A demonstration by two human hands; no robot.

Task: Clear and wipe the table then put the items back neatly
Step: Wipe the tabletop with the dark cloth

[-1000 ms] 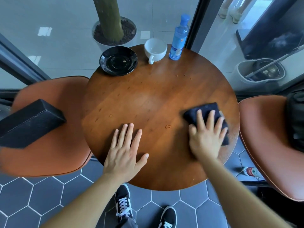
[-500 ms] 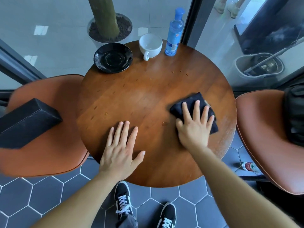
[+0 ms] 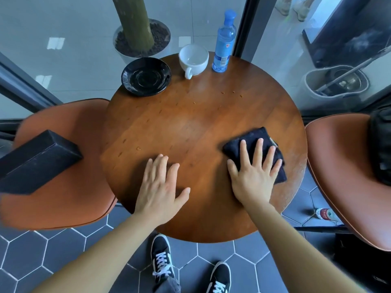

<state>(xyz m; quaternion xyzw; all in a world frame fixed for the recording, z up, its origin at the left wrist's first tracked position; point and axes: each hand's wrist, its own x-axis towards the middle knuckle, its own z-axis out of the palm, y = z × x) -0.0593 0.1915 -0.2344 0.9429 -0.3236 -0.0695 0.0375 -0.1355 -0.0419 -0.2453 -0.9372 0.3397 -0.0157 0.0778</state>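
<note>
A: Where is the dark blue folded cloth?

B: It lies flat on the right side of the round brown wooden table, near the edge. The right hand presses down on it, with fingers straight and spread and the palm over the cloth's near part. Nothing is gripped.

A: And the left hand?

B: It rests flat on the bare wood near the front edge. The fingers are straight and close together, the thumb is out to the side, and it holds nothing.

A: What else is on the table?

B: Along the far edge stand a glossy black round saucer, a white ceramic cup and a clear plastic water bottle with a blue cap. The bottle is upright and just beside the cup. A few small drops sit on the wood in front of the bottle.

A: Anything to the sides?

B: A black rectangular box lies on the orange-brown leather chair to the left.
</note>
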